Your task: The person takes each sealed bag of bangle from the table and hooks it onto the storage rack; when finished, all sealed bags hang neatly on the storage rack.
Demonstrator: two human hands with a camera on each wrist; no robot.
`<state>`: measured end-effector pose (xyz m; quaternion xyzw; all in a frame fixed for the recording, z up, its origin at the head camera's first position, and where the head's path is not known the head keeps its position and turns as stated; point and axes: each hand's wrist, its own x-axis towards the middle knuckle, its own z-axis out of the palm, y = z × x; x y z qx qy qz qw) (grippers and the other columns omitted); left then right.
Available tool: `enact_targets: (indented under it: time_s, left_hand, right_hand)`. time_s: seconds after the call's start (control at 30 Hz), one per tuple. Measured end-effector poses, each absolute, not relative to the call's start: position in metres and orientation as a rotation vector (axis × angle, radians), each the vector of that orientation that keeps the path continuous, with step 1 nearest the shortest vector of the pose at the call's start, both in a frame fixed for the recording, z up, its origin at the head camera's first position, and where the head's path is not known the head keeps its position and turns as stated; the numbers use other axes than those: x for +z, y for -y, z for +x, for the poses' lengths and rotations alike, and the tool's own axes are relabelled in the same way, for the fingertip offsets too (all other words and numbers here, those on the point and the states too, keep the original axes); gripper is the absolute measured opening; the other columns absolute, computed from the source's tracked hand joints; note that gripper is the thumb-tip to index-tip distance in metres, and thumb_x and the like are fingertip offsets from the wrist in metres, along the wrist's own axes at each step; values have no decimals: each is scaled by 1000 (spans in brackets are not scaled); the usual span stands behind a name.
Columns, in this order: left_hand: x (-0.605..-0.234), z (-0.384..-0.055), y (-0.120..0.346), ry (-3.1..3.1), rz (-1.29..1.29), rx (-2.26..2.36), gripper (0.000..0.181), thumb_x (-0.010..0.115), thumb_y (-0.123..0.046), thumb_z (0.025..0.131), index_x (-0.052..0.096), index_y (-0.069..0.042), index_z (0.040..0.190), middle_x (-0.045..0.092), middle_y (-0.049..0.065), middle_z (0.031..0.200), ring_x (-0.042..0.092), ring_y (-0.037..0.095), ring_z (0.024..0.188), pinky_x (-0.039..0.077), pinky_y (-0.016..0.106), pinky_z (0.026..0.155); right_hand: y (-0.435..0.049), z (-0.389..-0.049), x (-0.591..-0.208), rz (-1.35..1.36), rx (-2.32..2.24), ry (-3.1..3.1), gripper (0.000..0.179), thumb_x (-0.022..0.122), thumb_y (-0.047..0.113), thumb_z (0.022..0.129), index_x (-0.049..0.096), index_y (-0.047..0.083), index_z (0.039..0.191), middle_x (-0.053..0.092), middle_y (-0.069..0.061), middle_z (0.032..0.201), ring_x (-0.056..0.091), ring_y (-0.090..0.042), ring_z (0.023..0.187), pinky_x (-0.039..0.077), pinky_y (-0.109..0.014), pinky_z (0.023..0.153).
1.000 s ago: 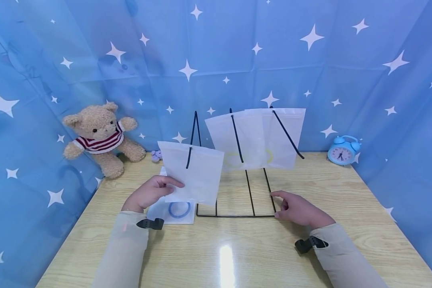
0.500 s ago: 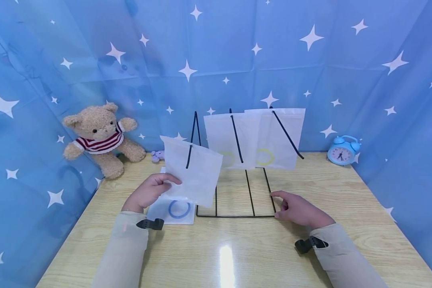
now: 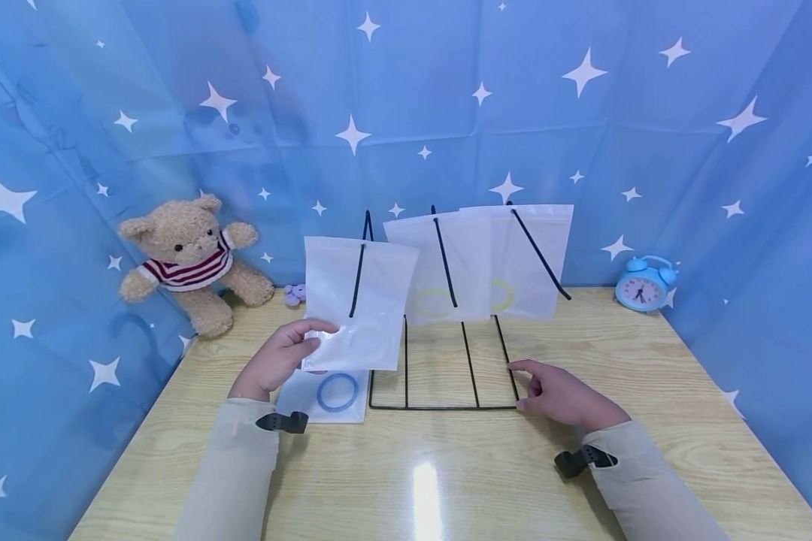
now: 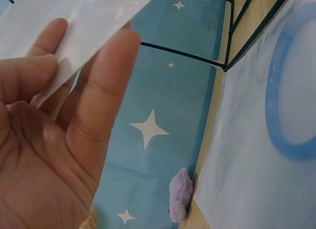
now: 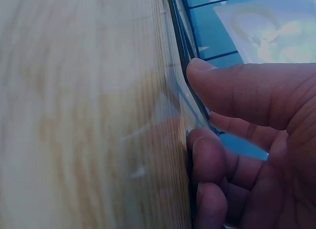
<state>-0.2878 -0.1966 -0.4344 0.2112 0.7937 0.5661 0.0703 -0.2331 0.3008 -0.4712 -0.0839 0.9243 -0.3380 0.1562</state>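
Note:
My left hand (image 3: 279, 362) pinches the lower left edge of a white zip pouch (image 3: 328, 282), which hangs by its top hole on the left prong of a black wire display rack (image 3: 440, 408). In the left wrist view, the pouch (image 4: 106, 14) lies between thumb and fingers. My right hand (image 3: 562, 394) holds the right front corner of the rack's base between thumb and forefinger; the right wrist view shows the thumb against the black wire (image 5: 183, 56). Two more pouches hang from the middle and right prongs, the right one (image 3: 541, 240) showing part of a yellow ring (image 3: 510, 294).
Partly under the left hand's pouch, another white pouch (image 3: 355, 415) with a blue ring (image 3: 320, 392) lies on the wooden table (image 3: 480, 481). A teddy bear (image 3: 189, 255) sits back left, beside a small purple toy (image 3: 294, 294). A blue alarm clock (image 3: 643, 284) stands back right.
The left hand's pouch has slid back and up along its prong and swung round to hang straighter. The hanging pouches beside it swayed slightly. My right hand stays put.

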Motion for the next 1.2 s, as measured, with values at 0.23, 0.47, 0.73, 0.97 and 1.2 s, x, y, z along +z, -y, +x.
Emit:
enact_targets:
  time_s: [0.23, 0.47, 0.73, 0.97, 1.2]
  left_hand:
    - [-433, -287, 194, -2241, 649, 1804, 34, 46, -3, 111, 61, -2, 142, 45, 17, 161, 45, 38, 142, 66, 48, 78]
    - [-432, -287, 193, -2265, 689, 1824, 38, 46, 1, 110, 58, -4, 146, 42, 15, 162, 46, 29, 140, 66, 46, 80]
    - [-433, -288, 193, -2266, 760, 1878, 41, 45, 7, 108, 53, 2, 148, 41, 19, 162, 64, 8, 120, 65, 40, 88]
    - [-435, -289, 192, -2238, 785, 1885, 42, 46, 7, 108, 52, 2, 149, 39, 18, 164, 46, 12, 141, 63, 41, 95]
    - [-439, -291, 191, -2366, 719, 1795, 49, 48, 10, 103, 53, -3, 150, 36, 16, 167, 32, 33, 154, 57, 36, 105]
  right_hand:
    - [-301, -232, -471, -252, -967, -2645, 69, 82, 17, 93, 51, 10, 154, 56, -5, 85, 50, -21, 71, 43, -34, 57]
    - [-301, -232, -470, -234, -968, -2645, 68, 82, 16, 93, 52, 11, 154, 57, -5, 85, 51, -22, 72, 44, -34, 58]
    - [-300, -231, -469, -246, -967, -2648, 68, 82, 17, 93, 52, 10, 154, 56, -5, 85, 50, -21, 72, 43, -34, 58]
    - [-300, -230, -469, -276, -980, -2653, 68, 82, 16, 93, 52, 9, 154, 55, -5, 83, 49, -22, 71, 42, -34, 57]
    - [-300, -231, -469, -252, -967, -2649, 68, 81, 17, 93, 52, 10, 154, 55, -5, 83, 50, -21, 70, 42, -33, 57]
